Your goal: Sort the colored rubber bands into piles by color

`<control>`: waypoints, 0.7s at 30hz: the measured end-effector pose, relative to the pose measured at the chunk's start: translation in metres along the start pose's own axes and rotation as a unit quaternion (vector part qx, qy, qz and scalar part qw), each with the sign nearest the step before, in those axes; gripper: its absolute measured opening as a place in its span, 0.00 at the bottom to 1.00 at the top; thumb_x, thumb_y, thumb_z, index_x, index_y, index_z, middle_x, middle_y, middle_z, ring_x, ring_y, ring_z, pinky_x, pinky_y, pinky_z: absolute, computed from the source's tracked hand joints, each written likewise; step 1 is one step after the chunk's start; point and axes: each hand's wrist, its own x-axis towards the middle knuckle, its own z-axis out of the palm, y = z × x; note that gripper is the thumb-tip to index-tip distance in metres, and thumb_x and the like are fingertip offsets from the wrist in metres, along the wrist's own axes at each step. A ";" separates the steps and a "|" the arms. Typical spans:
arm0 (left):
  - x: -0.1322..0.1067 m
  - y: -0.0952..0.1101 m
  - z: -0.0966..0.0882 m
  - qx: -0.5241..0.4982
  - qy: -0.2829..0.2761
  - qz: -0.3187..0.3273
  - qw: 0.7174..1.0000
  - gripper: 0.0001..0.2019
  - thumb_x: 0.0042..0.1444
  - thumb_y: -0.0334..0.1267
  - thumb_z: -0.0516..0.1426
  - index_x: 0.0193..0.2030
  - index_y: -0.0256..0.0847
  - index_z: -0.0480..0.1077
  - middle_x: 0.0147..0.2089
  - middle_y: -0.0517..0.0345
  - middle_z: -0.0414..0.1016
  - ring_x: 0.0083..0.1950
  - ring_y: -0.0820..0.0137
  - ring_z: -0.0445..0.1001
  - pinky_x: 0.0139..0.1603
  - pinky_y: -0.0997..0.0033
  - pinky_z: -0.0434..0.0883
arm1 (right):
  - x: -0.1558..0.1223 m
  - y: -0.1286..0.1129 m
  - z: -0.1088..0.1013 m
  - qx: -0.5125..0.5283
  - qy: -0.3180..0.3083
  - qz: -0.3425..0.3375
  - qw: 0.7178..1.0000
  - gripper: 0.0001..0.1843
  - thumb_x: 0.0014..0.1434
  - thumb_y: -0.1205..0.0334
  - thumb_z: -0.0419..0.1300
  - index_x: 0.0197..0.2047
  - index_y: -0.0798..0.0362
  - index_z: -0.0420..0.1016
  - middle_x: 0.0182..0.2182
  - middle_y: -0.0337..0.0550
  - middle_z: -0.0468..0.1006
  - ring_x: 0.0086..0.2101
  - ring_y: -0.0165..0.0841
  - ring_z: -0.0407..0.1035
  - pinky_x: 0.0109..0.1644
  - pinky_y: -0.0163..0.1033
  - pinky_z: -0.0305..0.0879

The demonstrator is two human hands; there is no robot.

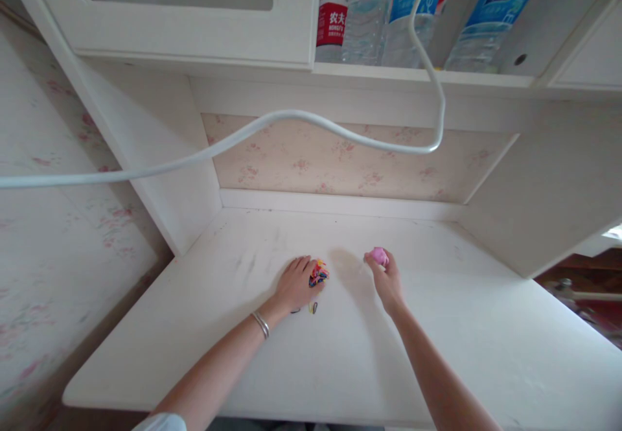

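My left hand lies on the white desk with its fingers stretched out, palm down. It touches the left side of a small heap of colourful clips, which look like paper clips in red, yellow, blue and black. A few loose clips lie just below the heap, near my wrist. My right hand is closed around a small pink object, apart from the heap and to its right. Fingers hide part of the pink thing, and its kind cannot be made out.
Above the desk, a shelf holds several plastic bottles. A white cable hangs across the view in front of the cabinet. White side panels bound the desk on both sides, with flowered wallpaper behind.
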 end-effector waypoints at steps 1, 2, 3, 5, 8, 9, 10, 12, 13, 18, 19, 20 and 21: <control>0.006 0.001 0.001 -0.006 0.001 0.000 1.000 0.25 0.57 0.53 0.51 0.58 0.45 0.63 0.61 0.52 0.64 0.63 0.60 0.59 0.65 0.57 0.53 | 0.000 0.000 -0.003 -0.003 0.003 0.001 1.000 0.29 0.49 0.43 0.61 0.50 0.51 0.69 0.37 0.43 0.74 0.38 0.37 0.68 0.43 0.40 0.60; 0.013 0.002 0.002 -0.012 0.002 0.000 1.000 0.23 0.57 0.52 0.51 0.56 0.45 0.65 0.59 0.52 0.67 0.61 0.60 0.61 0.64 0.58 0.54 | 0.001 -0.001 -0.006 -0.006 0.006 0.001 1.000 0.29 0.49 0.43 0.61 0.50 0.51 0.69 0.38 0.44 0.74 0.39 0.37 0.68 0.43 0.40 0.60; 0.019 0.002 0.003 -0.019 0.002 0.001 1.000 0.21 0.58 0.51 0.50 0.54 0.44 0.66 0.56 0.52 0.69 0.59 0.61 0.63 0.63 0.58 0.56 | 0.002 -0.002 -0.009 -0.009 0.008 0.001 1.000 0.30 0.49 0.43 0.61 0.51 0.51 0.68 0.39 0.44 0.74 0.39 0.38 0.68 0.44 0.40 0.61; 0.031 0.002 0.005 -0.037 0.000 0.001 0.999 0.18 0.59 0.50 0.50 0.50 0.44 0.70 0.50 0.53 0.73 0.55 0.61 0.67 0.60 0.59 0.59 | 0.004 -0.002 -0.013 -0.012 0.007 -0.001 1.000 0.31 0.50 0.43 0.61 0.53 0.51 0.67 0.40 0.45 0.75 0.41 0.38 0.68 0.45 0.41 0.61; 0.048 -0.001 0.007 -0.072 -0.008 0.002 0.997 0.17 0.61 0.48 0.47 0.46 0.43 0.72 0.47 0.53 0.75 0.52 0.62 0.69 0.58 0.60 0.61 | 0.006 0.002 -0.014 -0.011 -0.019 -0.007 1.000 0.33 0.50 0.43 0.60 0.56 0.51 0.65 0.43 0.46 0.74 0.42 0.39 0.68 0.47 0.42 0.61; 0.053 -0.002 0.008 -0.086 -0.012 0.003 0.996 0.18 0.61 0.47 0.46 0.45 0.43 0.73 0.47 0.53 0.75 0.52 0.63 0.69 0.58 0.61 0.61 | 0.006 0.004 -0.014 -0.012 -0.031 -0.012 0.999 0.33 0.51 0.44 0.60 0.57 0.51 0.65 0.44 0.47 0.74 0.42 0.39 0.68 0.47 0.43 0.61; 0.058 -0.004 0.007 -0.099 -0.017 0.004 0.995 0.18 0.62 0.46 0.45 0.45 0.43 0.73 0.48 0.54 0.75 0.53 0.64 0.69 0.59 0.62 0.61 | 0.007 0.007 -0.013 -0.013 -0.041 -0.018 0.999 0.33 0.51 0.44 0.60 0.57 0.51 0.65 0.44 0.47 0.74 0.43 0.39 0.68 0.47 0.43 0.61; 0.066 -0.008 0.005 -0.125 -0.027 0.002 0.992 0.20 0.63 0.45 0.43 0.47 0.42 0.73 0.52 0.54 0.74 0.55 0.66 0.68 0.60 0.64 0.61 | 0.007 0.013 -0.012 -0.017 -0.055 -0.030 0.998 0.31 0.52 0.44 0.60 0.55 0.51 0.66 0.44 0.47 0.75 0.44 0.40 0.68 0.48 0.43 0.61; 0.069 -0.011 0.003 -0.136 -0.032 -0.002 0.990 0.21 0.63 0.45 0.42 0.49 0.42 0.72 0.54 0.54 0.73 0.56 0.66 0.68 0.60 0.65 0.61 | 0.008 0.016 -0.011 -0.018 -0.060 -0.034 0.997 0.29 0.51 0.45 0.61 0.53 0.51 0.67 0.44 0.47 0.75 0.44 0.40 0.68 0.48 0.43 0.62; 0.068 -0.026 -0.013 -0.172 -0.059 -0.032 0.983 0.25 0.63 0.45 0.39 0.60 0.38 0.63 0.62 0.53 0.65 0.62 0.69 0.63 0.62 0.68 0.61 | 0.010 0.033 -0.010 -0.018 -0.075 -0.034 0.996 0.27 0.47 0.45 0.64 0.46 0.53 0.70 0.39 0.47 0.76 0.41 0.41 0.69 0.47 0.46 0.62; 0.065 -0.028 -0.017 -0.175 -0.063 -0.036 0.982 0.26 0.64 0.45 0.38 0.62 0.37 0.61 0.64 0.53 0.63 0.63 0.69 0.62 0.62 0.69 0.60 | 0.009 0.036 -0.009 -0.016 -0.075 -0.032 0.997 0.27 0.46 0.45 0.64 0.46 0.53 0.70 0.39 0.47 0.76 0.41 0.41 0.69 0.47 0.47 0.62; 0.059 -0.031 -0.022 -0.178 -0.066 -0.039 0.981 0.26 0.64 0.45 0.38 0.64 0.37 0.59 0.65 0.53 0.61 0.64 0.69 0.60 0.63 0.69 0.59 | 0.008 0.039 -0.009 -0.013 -0.074 -0.029 0.997 0.28 0.46 0.45 0.64 0.47 0.53 0.70 0.40 0.47 0.76 0.42 0.42 0.69 0.47 0.47 0.62; 0.053 -0.033 -0.027 -0.179 -0.069 -0.039 0.981 0.27 0.64 0.46 0.38 0.65 0.37 0.57 0.66 0.54 0.59 0.65 0.69 0.59 0.64 0.68 0.58 | 0.006 0.042 -0.008 -0.009 -0.074 -0.027 0.997 0.29 0.46 0.45 0.64 0.48 0.53 0.69 0.41 0.47 0.76 0.43 0.42 0.68 0.47 0.47 0.62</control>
